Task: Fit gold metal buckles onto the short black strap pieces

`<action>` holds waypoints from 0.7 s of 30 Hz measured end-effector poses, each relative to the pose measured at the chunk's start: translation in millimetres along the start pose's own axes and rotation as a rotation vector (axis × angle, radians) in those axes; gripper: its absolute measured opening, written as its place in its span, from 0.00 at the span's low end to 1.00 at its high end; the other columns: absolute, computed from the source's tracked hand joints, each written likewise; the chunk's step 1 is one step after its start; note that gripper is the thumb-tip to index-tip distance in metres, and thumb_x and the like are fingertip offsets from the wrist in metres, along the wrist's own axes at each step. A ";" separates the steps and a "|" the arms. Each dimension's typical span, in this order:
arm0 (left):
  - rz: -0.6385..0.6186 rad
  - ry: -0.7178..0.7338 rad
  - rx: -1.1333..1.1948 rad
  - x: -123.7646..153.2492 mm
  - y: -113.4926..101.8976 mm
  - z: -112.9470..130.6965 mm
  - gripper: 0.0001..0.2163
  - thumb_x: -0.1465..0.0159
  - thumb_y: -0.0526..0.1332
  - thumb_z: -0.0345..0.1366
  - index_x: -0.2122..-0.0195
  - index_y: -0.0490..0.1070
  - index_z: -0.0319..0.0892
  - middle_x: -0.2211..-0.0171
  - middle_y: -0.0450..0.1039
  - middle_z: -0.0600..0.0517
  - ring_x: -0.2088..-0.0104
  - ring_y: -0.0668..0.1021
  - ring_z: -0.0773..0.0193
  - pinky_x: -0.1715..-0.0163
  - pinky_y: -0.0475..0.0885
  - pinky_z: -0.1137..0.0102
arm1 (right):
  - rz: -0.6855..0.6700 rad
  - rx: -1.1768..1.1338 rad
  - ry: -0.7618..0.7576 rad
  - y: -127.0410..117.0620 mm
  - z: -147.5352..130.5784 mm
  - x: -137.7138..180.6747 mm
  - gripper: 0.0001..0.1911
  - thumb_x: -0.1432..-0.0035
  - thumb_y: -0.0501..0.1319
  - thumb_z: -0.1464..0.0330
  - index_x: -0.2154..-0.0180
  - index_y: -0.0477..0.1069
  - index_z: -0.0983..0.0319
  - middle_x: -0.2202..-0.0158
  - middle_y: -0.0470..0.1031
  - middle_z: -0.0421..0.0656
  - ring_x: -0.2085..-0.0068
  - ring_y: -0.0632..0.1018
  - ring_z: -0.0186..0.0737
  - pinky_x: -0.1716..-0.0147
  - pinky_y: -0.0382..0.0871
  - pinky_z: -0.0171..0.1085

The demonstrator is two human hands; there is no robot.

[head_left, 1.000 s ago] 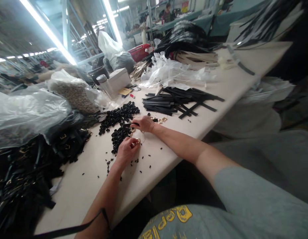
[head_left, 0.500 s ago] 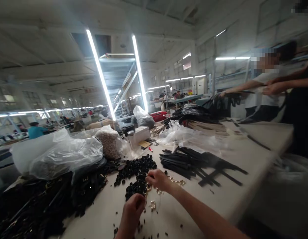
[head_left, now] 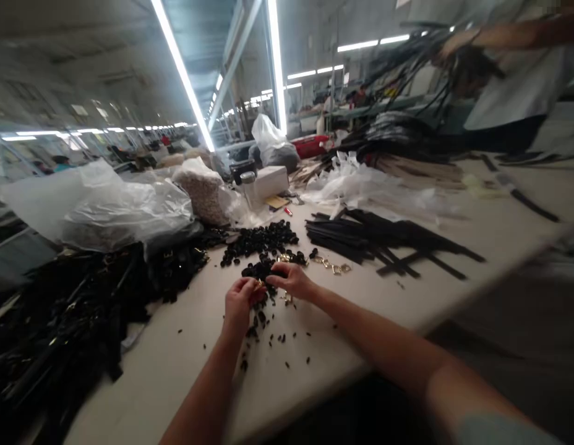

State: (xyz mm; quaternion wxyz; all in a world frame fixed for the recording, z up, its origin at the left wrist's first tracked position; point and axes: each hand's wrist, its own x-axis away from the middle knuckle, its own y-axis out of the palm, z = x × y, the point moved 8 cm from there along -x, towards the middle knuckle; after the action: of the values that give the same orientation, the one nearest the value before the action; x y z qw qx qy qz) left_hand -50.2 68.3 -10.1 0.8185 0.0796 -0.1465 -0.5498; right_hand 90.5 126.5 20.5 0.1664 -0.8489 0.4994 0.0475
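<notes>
My left hand (head_left: pixel 238 303) pinches a small gold-coloured metal buckle (head_left: pixel 258 285) between thumb and fingertips, just above the table. My right hand (head_left: pixel 294 282) is close by on the right, its fingers drawn together near the buckle; whatever they may hold is hidden. Behind the hands lies a pile of small black round pieces (head_left: pixel 261 240). Several gold square buckles (head_left: pixel 336 268) lie in a row to the right of it, and another gold buckle (head_left: pixel 287 298) sits under my right hand. Tiny black bits (head_left: pixel 281 338) are scattered in front.
Black strips (head_left: pixel 361 238) lie flat on the right of the pale table (head_left: pixel 175 371). At left is a heap of black straps (head_left: pixel 83 309) with clear plastic bags (head_left: pixel 124 204) over it. A jar (head_left: pixel 248 185) and white box (head_left: pixel 272 180) stand behind. A co-worker's arm (head_left: pixel 514 34) holds black strips.
The view has tilted down. My hands have come together, and a gold buckle now shows in my left fingertips. At right, the co-worker has black strips raised in a hand.
</notes>
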 end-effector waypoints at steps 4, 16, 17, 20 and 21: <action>0.005 0.017 0.076 -4.5 -0.1 -1.9 0.14 0.55 0.72 0.38 0.72 0.72 0.37 0.71 0.75 0.51 0.70 0.78 0.66 0.67 0.74 0.73 | -0.044 0.014 -0.021 3.0 0.5 1.3 0.15 0.45 0.61 0.58 0.70 0.70 0.65 0.78 0.68 0.37 0.76 0.66 0.29 0.76 0.58 0.30; 0.037 0.137 0.049 -0.4 1.6 8.2 0.12 0.52 0.72 0.39 0.71 0.74 0.39 0.73 0.75 0.53 0.71 0.76 0.70 0.69 0.70 0.76 | 0.005 -0.095 0.059 9.7 -0.9 5.3 0.17 0.54 0.68 0.58 0.69 0.73 0.66 0.77 0.67 0.36 0.77 0.64 0.28 0.78 0.57 0.29; 0.020 0.149 0.035 0.7 4.5 8.1 0.11 0.51 0.71 0.39 0.71 0.74 0.39 0.72 0.75 0.53 0.71 0.76 0.69 0.68 0.70 0.76 | 0.002 -0.119 0.088 11.7 2.1 4.9 0.18 0.55 0.68 0.57 0.70 0.72 0.66 0.78 0.66 0.36 0.77 0.64 0.27 0.78 0.57 0.29; -0.010 0.169 -0.006 2.8 9.2 6.0 0.11 0.48 0.70 0.39 0.70 0.74 0.39 0.72 0.75 0.53 0.71 0.75 0.69 0.66 0.70 0.75 | -0.009 -0.187 0.133 17.3 7.7 4.9 0.17 0.54 0.67 0.57 0.71 0.71 0.66 0.79 0.65 0.35 0.78 0.63 0.27 0.78 0.56 0.29; -0.010 0.174 -0.025 2.9 8.8 5.0 0.11 0.48 0.70 0.40 0.70 0.74 0.39 0.72 0.75 0.53 0.71 0.75 0.69 0.66 0.70 0.75 | -0.013 -0.206 0.132 18.7 8.1 5.2 0.17 0.53 0.66 0.57 0.72 0.71 0.66 0.79 0.65 0.35 0.78 0.63 0.27 0.78 0.56 0.29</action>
State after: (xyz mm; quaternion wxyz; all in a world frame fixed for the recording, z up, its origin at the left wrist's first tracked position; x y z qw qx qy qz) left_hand -43.1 69.2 -2.3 0.8264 0.1175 -0.0675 -0.5465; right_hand 77.6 116.5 7.2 0.0453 -0.8659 0.4964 0.0416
